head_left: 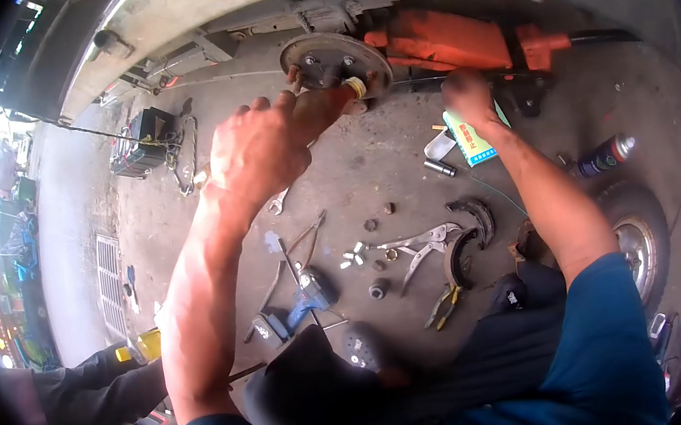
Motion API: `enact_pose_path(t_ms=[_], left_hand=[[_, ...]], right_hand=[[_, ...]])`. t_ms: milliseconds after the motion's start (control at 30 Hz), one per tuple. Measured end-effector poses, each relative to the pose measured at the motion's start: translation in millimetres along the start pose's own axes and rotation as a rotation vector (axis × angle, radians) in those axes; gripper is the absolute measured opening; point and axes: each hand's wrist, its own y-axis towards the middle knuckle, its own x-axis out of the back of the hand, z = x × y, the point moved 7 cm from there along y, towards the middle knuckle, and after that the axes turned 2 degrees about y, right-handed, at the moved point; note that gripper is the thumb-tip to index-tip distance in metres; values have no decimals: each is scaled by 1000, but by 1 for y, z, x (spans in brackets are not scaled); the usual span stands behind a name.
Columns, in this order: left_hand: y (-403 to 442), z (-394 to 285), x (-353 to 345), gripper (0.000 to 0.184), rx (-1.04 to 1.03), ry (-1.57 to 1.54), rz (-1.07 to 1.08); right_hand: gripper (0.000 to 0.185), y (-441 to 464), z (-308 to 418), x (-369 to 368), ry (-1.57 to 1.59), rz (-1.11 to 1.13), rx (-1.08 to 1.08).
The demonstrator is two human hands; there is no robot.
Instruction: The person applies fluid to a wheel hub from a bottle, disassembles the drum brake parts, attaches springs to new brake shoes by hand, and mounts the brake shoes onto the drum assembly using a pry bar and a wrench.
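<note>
At the upper centre of the frame, the left hand (257, 146) is gripping a brown handle-like object (319, 112), which is slanting in front of the round hub plate (314, 51), its long axis running from lower left to upper right and its pale yellow end pointing right, apparently leaving that end clear of the fingers. Farther right, the blurred right hand (469, 99) is curling beside a green-and-yellow box (473, 140), gripping what I cannot tell, while locking pliers (425, 239) are lying centre-right, probably for easy reach.
</note>
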Motion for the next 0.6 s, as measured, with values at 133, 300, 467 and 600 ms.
enact_pose_path(t_ms=[133,300,467,600], left_hand=[[6,-6,-1,54,50,32,19],[8,-11,4,54,64,35,46],[10,-19,15,55,102,14,95],[9,-25,20,56,94,30,96]], right_hand=[[36,19,-39,-4,-159,20,6],[39,-2,-17,10,-288,148,-59],[43,7,-38,14,-437,112,-28],[42,1,-35,17,-500,135,-20]])
